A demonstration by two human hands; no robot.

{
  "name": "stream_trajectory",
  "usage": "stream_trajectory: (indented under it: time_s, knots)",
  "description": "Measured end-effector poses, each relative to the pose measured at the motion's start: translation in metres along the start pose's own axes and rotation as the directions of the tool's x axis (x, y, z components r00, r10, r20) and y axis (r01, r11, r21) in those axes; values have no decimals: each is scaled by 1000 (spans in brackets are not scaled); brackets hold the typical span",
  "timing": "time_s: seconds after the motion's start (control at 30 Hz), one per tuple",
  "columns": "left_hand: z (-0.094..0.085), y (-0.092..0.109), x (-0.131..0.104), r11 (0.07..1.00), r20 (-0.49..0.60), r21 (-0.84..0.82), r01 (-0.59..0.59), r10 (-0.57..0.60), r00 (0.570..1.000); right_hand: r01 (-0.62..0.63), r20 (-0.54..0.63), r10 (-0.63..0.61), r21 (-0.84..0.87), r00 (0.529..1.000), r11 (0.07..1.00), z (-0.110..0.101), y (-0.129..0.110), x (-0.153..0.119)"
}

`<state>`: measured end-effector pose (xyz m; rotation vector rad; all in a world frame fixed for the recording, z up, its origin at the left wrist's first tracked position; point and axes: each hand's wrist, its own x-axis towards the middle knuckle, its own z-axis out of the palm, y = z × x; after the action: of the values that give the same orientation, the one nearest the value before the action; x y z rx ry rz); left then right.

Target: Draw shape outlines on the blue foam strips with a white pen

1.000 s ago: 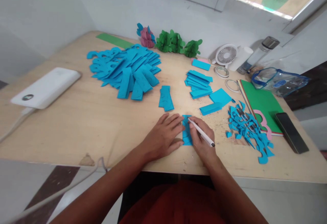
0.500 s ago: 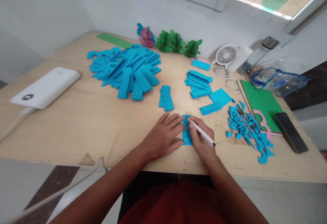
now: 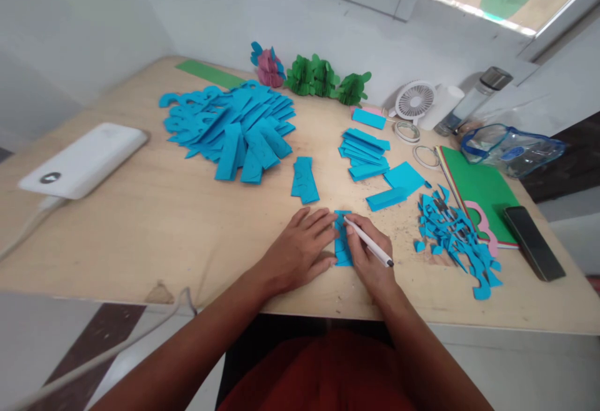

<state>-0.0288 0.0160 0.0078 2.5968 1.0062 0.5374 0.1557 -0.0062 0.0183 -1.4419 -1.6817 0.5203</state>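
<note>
Near the front edge of the table (image 3: pixel 178 236), my left hand (image 3: pixel 300 248), fingers slightly spread, rests against the blue paper (image 3: pixel 344 255), probably to stop it sliding; my right hand (image 3: pixel 374 258) pinches the pen (image 3: pixel 369 241) near its tip, likely for finer control.

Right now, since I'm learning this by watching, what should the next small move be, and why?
Probably a short stroke of the pen: the right hand holds its tip at the marked blue strip, and the left hand touches its edge.
</note>
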Motion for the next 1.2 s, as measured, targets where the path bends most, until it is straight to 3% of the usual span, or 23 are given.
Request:
stream_trajectory:
  time_s: [1.2]
  knots:
    - [1,-2,0,1000,9,2,-5,5,1000,-25,17,25,-1,1000,1000,0,0,-1]
